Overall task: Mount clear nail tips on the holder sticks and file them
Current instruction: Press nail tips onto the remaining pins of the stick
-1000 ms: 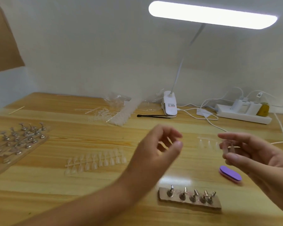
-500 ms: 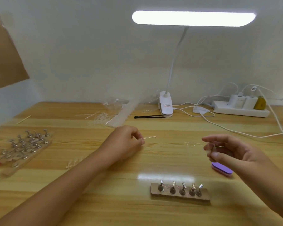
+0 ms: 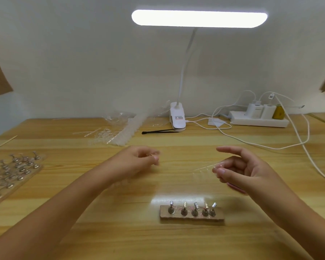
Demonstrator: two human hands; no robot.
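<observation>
Five holder sticks (image 3: 192,211) stand in their block on the bench (image 3: 120,239), and no tip can be made out on them. The thin clear sliver seen past the left hand (image 3: 137,162) half a second ago no longer shows. Its fingers are curled tight, but whether they hold anything cannot be told. The right hand (image 3: 248,173) pinches a clear strip of nail tips (image 3: 204,168) above the bench. Mounting seems not yet begun.

— Any free room?
— Bare desk (image 3: 176,147) between left hand (image 3: 137,162) and right hand (image 3: 240,169), save the tip strip (image 3: 204,168) jutting from the right. Stick block (image 3: 191,218) stands nearer than both; cables (image 3: 270,148) trail beyond the right hand.
</observation>
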